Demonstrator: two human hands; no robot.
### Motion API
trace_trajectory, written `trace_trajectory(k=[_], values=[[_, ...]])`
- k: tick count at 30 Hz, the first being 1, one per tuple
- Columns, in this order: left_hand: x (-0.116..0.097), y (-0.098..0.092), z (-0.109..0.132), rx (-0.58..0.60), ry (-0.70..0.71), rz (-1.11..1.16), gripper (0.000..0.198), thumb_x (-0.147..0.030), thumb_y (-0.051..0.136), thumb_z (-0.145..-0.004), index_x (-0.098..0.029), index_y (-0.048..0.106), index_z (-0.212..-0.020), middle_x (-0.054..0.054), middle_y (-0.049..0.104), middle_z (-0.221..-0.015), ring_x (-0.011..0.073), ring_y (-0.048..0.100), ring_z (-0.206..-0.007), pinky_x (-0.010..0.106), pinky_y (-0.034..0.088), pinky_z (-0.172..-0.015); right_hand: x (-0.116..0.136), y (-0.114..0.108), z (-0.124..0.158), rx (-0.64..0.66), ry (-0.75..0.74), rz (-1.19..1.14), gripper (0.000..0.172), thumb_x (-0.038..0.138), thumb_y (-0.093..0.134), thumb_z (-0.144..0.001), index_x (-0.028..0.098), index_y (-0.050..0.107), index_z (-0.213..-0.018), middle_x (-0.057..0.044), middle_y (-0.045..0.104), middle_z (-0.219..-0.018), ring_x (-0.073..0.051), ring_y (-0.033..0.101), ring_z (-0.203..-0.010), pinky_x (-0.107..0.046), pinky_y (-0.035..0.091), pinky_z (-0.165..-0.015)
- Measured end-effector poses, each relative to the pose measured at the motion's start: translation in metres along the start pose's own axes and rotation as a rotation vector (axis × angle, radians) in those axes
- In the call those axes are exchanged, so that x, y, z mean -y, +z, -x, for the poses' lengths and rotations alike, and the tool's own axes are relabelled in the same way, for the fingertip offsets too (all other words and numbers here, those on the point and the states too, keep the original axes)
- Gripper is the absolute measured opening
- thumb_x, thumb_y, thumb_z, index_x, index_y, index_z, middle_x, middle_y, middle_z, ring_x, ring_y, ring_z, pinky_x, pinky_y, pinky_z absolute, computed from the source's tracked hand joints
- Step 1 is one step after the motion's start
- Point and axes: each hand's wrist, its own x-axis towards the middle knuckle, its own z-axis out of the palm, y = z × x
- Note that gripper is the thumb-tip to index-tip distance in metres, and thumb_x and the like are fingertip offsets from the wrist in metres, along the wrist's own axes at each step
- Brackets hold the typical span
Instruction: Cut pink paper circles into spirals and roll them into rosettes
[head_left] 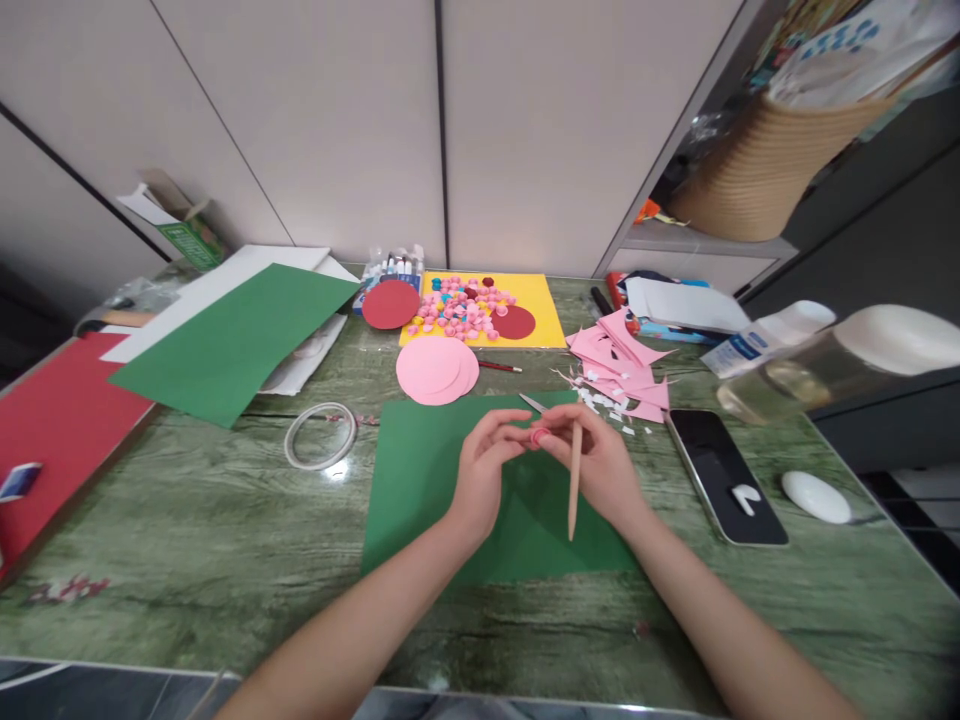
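Between the fingertips of both hands is a small pink paper roll [539, 437], above a green sheet [420, 480]. My left hand [486, 462] pinches it from the left. My right hand [596, 462] pinches its other side and also holds a wooden stick [575, 485], which points down toward the sheet. A scissors tip [533, 403] shows just behind the hands; the rest of the scissors is hidden. Beyond the sheet lie pink paper circles [435, 370] and a red pencil [500, 367]. Many small pink rolls [465, 312] rest on a yellow sheet [546, 305].
Left: tape roll [289, 440], large green sheet [232, 345], red board [75, 420]. Right: pink scraps [622, 370], phone [712, 465] with a white earbud, white case [816, 497], a bottle [772, 335] and a lidded jar [806, 380]. Cabinet doors [337, 120] stand behind.
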Motion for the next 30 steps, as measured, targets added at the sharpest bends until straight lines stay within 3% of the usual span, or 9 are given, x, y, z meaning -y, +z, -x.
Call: trace_trajectory(k=[22, 30], values=[[0.005, 0.007, 0.011, -0.060, 0.102, 0.145, 0.021, -0.014, 0.052, -0.066, -0.017, 0.060, -0.085, 0.002, 0.065, -0.072, 0.0162, 0.059, -0.076, 0.030, 0.042, -0.077, -0.001, 0.021, 0.014, -0.164, -0.016, -0.117, 0.024, 0.032, 0.069, -0.069, 0.024, 0.053, -0.085, 0.000, 0.060, -0.077, -0.018, 0.063, -0.076, -0.036, 0.055, -0.071], [0.008, 0.009, 0.012, -0.078, 0.122, 0.190, 0.017, -0.014, 0.052, -0.066, -0.017, 0.060, -0.080, 0.002, 0.065, -0.072, 0.0154, 0.060, -0.075, 0.029, 0.042, -0.076, -0.011, 0.030, 0.018, -0.229, -0.094, -0.169, 0.021, 0.027, 0.066, -0.073, 0.025, 0.051, -0.087, 0.000, 0.058, -0.080, -0.017, 0.063, -0.080, -0.034, 0.054, -0.073]])
